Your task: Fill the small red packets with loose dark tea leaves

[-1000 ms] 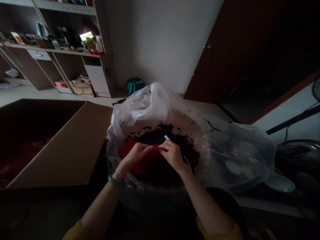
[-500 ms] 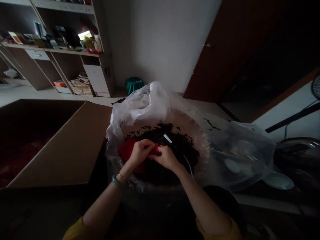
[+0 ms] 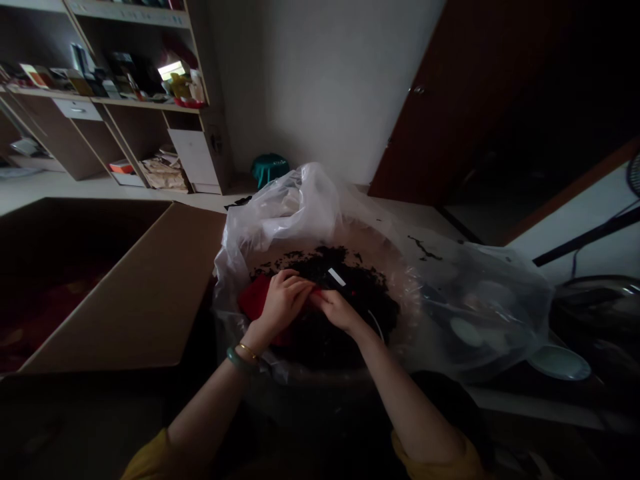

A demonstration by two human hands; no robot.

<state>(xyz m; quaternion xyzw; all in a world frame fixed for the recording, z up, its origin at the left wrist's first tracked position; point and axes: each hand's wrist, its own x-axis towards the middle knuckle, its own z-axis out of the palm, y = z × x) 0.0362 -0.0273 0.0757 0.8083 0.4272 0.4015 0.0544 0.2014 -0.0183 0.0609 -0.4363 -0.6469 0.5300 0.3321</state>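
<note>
My left hand (image 3: 286, 300) is closed on a red, soft-looking piece (image 3: 253, 297), possibly cloth or a pouch. My right hand (image 3: 340, 310) pinches the same red piece at its right end, close to the left fingertips. Both hands hang over a round tub lined with a clear plastic bag (image 3: 300, 193). Inside the tub lies dark, flaky material (image 3: 370, 293). A small white strip (image 3: 337, 277) rests on it, just beyond my hands, and a thin white cord-like piece (image 3: 376, 325) curves to the right. My fingers hide the middle of the red piece.
At the left stands an open cardboard box (image 3: 130, 293) with red things in it. A clear plastic bag (image 3: 485, 307) spreads over the floor at right, beside a pale dish (image 3: 559, 362). Behind are a teal covered object (image 3: 270, 168), shelves (image 3: 150, 103) and a brown door (image 3: 450, 100).
My left fingers have moved from a pinch to lying flatter over the red piece. The right hand has turned slightly, still pinching its end. The camera view shifted a little.
</note>
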